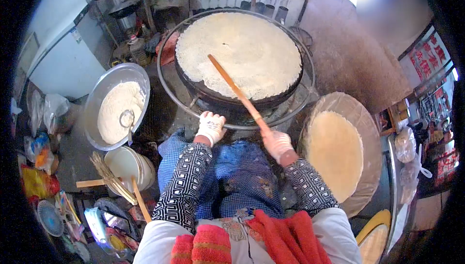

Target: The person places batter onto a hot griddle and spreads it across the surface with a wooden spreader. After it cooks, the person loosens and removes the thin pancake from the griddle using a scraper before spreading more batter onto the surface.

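Note:
My right hand (278,145), in a pale glove, is closed around the handle of a long wooden spatula (237,93). Its far end lies on a wide, pale sheet of batter (242,46) that covers most of a round black griddle (193,87). A metal ring (167,87) surrounds the griddle. My left hand (211,127), also gloved, has its fingers curled over the near side of this ring. To the right, a round, thin pancake (334,155) lies in a wide basket lined with brown sheeting (370,167).
At left stands a metal basin (92,113) of pale batter (118,111) with a ladle (127,118) in it. Below it, a white bucket (147,167) holds a straw brush (109,174) and wooden sticks. Plastic bags (58,109) and a person with a blurred head (392,12) are farther off.

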`<state>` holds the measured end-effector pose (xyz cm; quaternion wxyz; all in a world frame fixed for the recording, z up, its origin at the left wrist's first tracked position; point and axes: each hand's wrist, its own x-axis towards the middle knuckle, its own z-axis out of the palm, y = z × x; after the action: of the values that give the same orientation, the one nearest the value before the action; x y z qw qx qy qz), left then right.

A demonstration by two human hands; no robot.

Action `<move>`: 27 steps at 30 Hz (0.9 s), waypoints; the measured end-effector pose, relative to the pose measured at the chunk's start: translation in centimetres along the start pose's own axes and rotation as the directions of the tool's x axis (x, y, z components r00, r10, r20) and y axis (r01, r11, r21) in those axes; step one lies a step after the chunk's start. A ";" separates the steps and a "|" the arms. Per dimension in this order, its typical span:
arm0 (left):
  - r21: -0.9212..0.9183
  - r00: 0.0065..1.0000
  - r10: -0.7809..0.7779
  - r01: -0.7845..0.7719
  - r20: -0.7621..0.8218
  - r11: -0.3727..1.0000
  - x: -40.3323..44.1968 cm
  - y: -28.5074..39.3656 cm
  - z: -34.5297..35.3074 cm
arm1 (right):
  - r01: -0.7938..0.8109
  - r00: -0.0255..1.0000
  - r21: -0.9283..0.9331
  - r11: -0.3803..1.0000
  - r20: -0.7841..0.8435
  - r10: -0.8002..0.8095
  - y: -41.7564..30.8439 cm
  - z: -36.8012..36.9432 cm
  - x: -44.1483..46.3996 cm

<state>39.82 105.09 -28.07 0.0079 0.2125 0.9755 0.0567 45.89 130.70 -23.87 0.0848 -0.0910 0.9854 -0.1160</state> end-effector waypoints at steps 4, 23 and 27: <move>0.185 0.989 -0.112 0.092 0.098 0.978 1.1 -4.1 -0.1 | -0.119 0.992 -0.242 0.963 -0.061 0.108 9.0 -0.7 0.8; 0.604 0.994 0.077 -0.110 0.080 0.789 8.7 -25.5 -1.2 | -0.311 0.879 0.082 0.947 -0.355 0.319 28.7 -3.3 23.7; 0.658 0.995 0.020 -0.077 0.094 0.749 9.0 -26.6 1.3 | -0.093 0.862 0.307 0.947 -0.452 0.231 28.3 -0.6 22.0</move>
<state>20.64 84.93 -32.33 -0.0295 0.2288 0.9256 -0.3000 19.95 153.55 -33.40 -0.1420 0.0372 0.9536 -0.2629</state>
